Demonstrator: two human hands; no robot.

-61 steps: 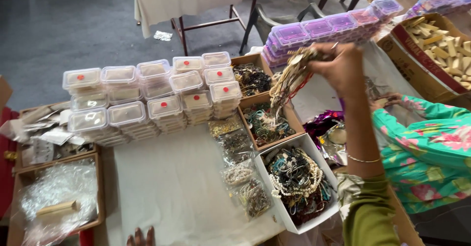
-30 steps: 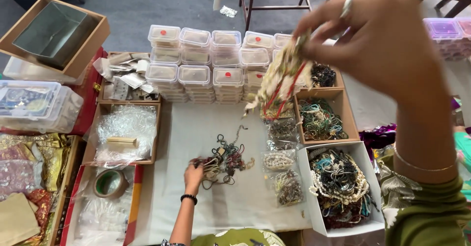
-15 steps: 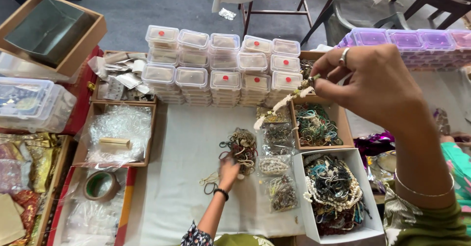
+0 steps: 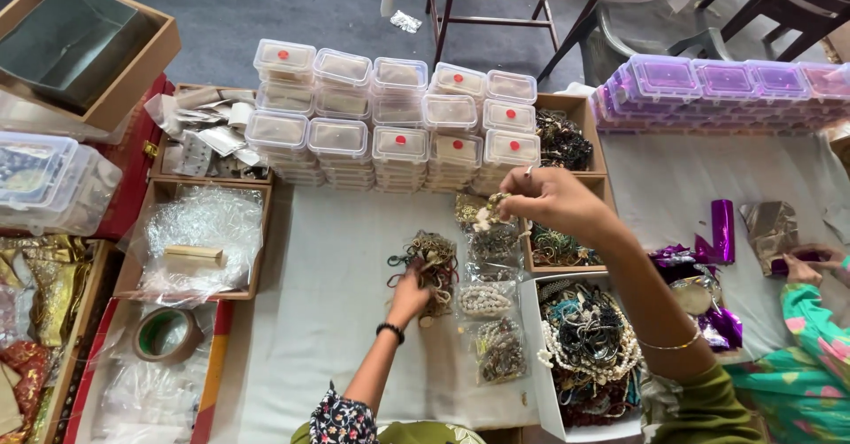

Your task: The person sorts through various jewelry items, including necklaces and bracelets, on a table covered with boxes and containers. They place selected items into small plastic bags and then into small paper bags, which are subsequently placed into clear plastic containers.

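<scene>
My right hand (image 4: 551, 201) is raised over the table and pinches a small gold and white beaded jewellery piece (image 4: 485, 215). Just under it lie clear bags of beads (image 4: 485, 301) in a row. My left hand (image 4: 409, 295), with a black band at the wrist and a floral sleeve, grips a tangle of necklaces (image 4: 431, 260) on the white cloth (image 4: 310, 320), to the left of the bags. A white box of mixed necklaces (image 4: 586, 342) sits below my right forearm.
Stacks of clear lidded boxes (image 4: 390, 125) stand at the back, purple lidded boxes (image 4: 722, 85) at the back right. Brown trays of jewellery (image 4: 561, 143) are right of the stacks. A tape roll (image 4: 166, 334) and bubble wrap (image 4: 199, 240) lie left. Another person's hand (image 4: 801, 270) rests at right.
My right hand has come down and away from the camera with the beaded piece, now just above the bags. My left hand has pulled the necklace tangle to the right, towards the bags.
</scene>
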